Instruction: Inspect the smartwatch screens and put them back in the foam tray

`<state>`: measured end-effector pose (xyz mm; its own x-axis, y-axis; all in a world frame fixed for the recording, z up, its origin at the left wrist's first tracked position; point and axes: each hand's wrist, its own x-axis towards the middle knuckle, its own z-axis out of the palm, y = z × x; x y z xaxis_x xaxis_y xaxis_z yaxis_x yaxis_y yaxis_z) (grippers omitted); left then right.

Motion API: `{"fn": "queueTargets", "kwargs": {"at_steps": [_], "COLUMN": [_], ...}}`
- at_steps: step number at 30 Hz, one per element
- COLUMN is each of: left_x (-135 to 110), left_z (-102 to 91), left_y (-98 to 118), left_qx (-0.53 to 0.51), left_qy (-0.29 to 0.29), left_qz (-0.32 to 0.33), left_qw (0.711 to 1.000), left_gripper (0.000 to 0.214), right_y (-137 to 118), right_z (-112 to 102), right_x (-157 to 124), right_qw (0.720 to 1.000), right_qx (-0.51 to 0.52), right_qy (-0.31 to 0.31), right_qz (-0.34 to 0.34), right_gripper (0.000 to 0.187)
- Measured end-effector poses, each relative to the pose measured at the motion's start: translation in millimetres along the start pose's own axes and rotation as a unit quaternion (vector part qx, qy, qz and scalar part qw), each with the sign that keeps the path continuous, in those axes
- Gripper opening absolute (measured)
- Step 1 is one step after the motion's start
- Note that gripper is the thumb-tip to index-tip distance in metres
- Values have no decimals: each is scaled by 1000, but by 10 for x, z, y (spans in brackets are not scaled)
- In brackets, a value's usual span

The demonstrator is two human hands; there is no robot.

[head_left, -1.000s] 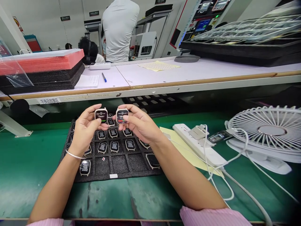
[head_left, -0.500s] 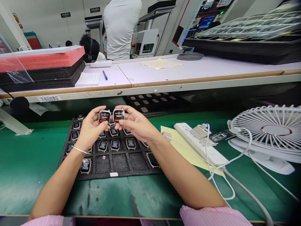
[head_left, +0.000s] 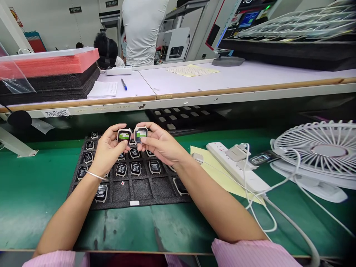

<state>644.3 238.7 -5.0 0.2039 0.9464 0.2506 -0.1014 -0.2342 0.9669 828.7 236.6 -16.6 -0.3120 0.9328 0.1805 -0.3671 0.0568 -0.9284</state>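
Observation:
My left hand (head_left: 110, 148) grips a smartwatch (head_left: 124, 136) without a strap, thumb at the lower edge of its screen. Beside it, my right hand (head_left: 161, 145) pinches a second smartwatch (head_left: 141, 135), also strapless. Both screens face me and show green with small pale blocks; the writing is too small to read. The two watches are held side by side above a black foam tray (head_left: 119, 196). Several more watch bodies, such as one watch (head_left: 154, 167), lie in the tray's compartments with white text on dark screens. My hands and forearms hide part of the tray.
To the right are a white power strip (head_left: 236, 168) with cables, a yellow sheet (head_left: 217, 174) and a white fan (head_left: 314, 152). A shelf (head_left: 178, 87) crosses above, bearing foam stacks (head_left: 66, 78) and a pen (head_left: 124, 84). A person in a white shirt (head_left: 143, 33) is beyond it.
Both watch screens have switched from dark with text and a red-orange bar to green with pale blocks. My hands keep their hold in nearly the same place; the view has shifted slightly.

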Motion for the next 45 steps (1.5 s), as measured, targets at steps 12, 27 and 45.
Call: {"fn": "queueTargets", "kwargs": {"at_steps": [12,27,45], "left_x": [-13,-17,-39], "left_z": [39,27,16], "left_y": [1,-2,44], "left_qx": [-12,-19,-17], "left_qy": [-7,-8,-13], "left_qz": [-2,3,-15], "left_qw": [1000,1000,1000], "left_gripper": [56,51,36], "right_y": [-32,-5,2], "right_z": [21,4,4], "right_x": [-12,-3,-5], "right_qw": [1000,1000,1000], "right_qx": [0,15,7], "right_qy": [-8,-23,9], "right_qz": [5,-5,-3], "right_gripper": [51,45,33]}}
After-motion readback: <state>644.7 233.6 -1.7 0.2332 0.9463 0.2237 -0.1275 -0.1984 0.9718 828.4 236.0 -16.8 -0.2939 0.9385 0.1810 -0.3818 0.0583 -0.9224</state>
